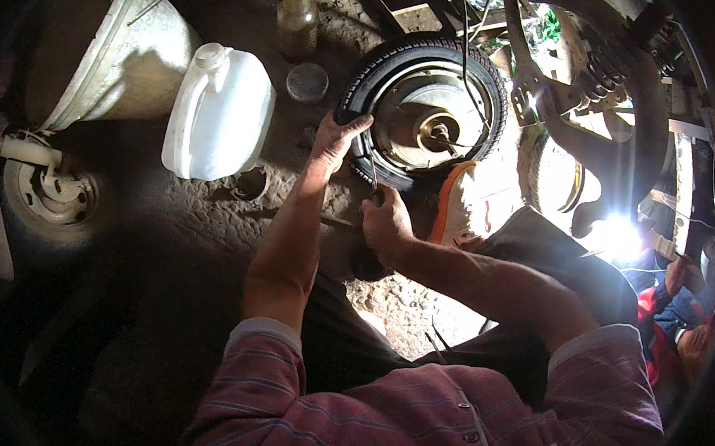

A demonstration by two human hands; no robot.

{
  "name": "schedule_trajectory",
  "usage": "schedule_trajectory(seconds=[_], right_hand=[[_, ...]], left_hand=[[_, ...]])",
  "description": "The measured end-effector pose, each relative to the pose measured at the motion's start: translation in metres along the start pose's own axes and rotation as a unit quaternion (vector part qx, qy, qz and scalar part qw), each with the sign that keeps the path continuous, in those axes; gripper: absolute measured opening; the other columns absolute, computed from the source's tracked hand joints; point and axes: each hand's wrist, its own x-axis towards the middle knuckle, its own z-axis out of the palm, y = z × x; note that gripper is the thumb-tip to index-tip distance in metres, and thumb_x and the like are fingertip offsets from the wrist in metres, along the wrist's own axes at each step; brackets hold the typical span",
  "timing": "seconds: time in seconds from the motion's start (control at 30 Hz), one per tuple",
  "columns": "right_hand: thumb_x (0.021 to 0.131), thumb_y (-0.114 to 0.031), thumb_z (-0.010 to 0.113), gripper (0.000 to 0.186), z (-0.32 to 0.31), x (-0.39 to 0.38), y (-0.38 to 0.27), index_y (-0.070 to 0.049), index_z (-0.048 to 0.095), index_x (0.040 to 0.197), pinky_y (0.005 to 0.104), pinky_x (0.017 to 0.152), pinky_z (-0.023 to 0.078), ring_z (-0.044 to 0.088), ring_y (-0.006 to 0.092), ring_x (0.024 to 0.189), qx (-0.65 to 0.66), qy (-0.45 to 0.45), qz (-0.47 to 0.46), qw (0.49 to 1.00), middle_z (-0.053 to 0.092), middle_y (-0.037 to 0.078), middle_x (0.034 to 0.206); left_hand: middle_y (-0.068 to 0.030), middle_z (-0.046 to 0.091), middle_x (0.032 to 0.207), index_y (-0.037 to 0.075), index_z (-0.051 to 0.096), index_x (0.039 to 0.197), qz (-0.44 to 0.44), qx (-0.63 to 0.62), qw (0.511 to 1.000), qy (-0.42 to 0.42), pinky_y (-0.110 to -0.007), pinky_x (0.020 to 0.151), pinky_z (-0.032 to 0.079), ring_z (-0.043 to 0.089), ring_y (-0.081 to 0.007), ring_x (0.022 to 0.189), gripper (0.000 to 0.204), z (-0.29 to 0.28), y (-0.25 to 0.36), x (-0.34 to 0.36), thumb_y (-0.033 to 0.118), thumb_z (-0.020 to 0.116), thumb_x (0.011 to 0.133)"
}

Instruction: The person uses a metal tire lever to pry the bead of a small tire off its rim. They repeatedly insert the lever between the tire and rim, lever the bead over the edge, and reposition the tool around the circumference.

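A scooter-type wheel lies in front of me, with a black treaded tyre (355, 101) around a metal hub (399, 112). A short axle stands up from its middle, and a dark cable runs across the hub. My left hand (338, 144) is closed on the tyre's left side, its thumb over the sidewall. Just below, my right hand (387, 221) grips the dark handle of a screwdriver (374, 172). Its thin metal shaft points up to the gap between tyre and rim; the tip's exact contact is unclear.
A white jug (230, 116), a bucket (135, 64), a glass bottle (298, 20) and a round lid (307, 83) stand left. A small wheel (49, 199) is farther left. Vehicle frame parts (569, 100) and an orange-white shoe (462, 203) lie right. Another person's hand (676, 274) is by a bright lamp (617, 238).
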Motion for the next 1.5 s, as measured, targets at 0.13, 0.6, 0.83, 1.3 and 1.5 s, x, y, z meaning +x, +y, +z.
schedule_trajectory(seconds=[0.13, 0.6, 0.83, 1.3, 1.5], right_hand=[[0.098, -0.019, 0.060, 0.055, 0.022, -0.009, -0.002, -0.005, 0.039, 0.148, 0.0450, 0.102, 0.049, 0.063, 0.0374, 0.120, 0.054, -0.010, 0.035, 0.998, 0.063, 0.024, 0.131], [0.102, -0.014, 0.054, 0.043, 0.066, -0.015, -0.014, -0.006, 0.037, 0.140, 0.0481, 0.097, 0.049, 0.064, 0.0366, 0.112, 0.244, -0.020, 0.085, 0.966, 0.062, 0.023, 0.125], [0.099, -0.013, 0.055, 0.047, 0.084, 0.005, 0.001, -0.007, 0.035, 0.140, 0.0502, 0.096, 0.050, 0.064, 0.0418, 0.115, 0.171, 0.007, 0.021, 0.985, 0.060, 0.028, 0.126], [0.099, -0.019, 0.059, 0.047, 0.101, 0.016, 0.032, -0.011, 0.036, 0.139, 0.0493, 0.098, 0.048, 0.062, 0.0409, 0.117, 0.192, 0.009, -0.013, 0.981, 0.059, 0.024, 0.130], [0.102, -0.032, 0.060, 0.050, 0.109, 0.026, 0.025, -0.016, 0.034, 0.142, 0.0488, 0.100, 0.046, 0.058, 0.0343, 0.121, 0.274, -0.026, 0.091, 0.957, 0.057, 0.021, 0.133]], left_hand=[[-0.0036, 0.071, 0.115, 0.005, 0.066, 0.123, 0.013, 0.034, 0.999, 0.022, -0.034, 0.096, 0.049, 0.062, -0.0168, 0.105, 0.054, -0.002, -0.001, 0.002, 0.025, 0.092, 0.079], [-0.0035, 0.070, 0.116, 0.005, 0.064, 0.127, -0.037, 0.038, 0.999, 0.005, -0.034, 0.098, 0.049, 0.062, -0.0163, 0.106, 0.058, -0.007, -0.003, 0.006, 0.025, 0.091, 0.079], [-0.0052, 0.069, 0.119, 0.004, 0.063, 0.130, 0.000, 0.058, 0.998, -0.001, -0.035, 0.102, 0.046, 0.061, -0.0181, 0.110, 0.062, -0.006, -0.004, 0.004, 0.026, 0.091, 0.080], [-0.0117, 0.069, 0.122, -0.002, 0.061, 0.129, 0.071, 0.123, 0.989, 0.048, -0.034, 0.100, 0.048, 0.061, -0.0198, 0.110, 0.066, 0.002, 0.002, 0.018, 0.040, 0.085, 0.084], [-0.0098, 0.069, 0.122, -0.002, 0.063, 0.128, 0.093, 0.082, 0.990, 0.065, -0.035, 0.097, 0.049, 0.062, -0.0190, 0.108, 0.055, 0.008, 0.003, 0.018, 0.030, 0.084, 0.088]])
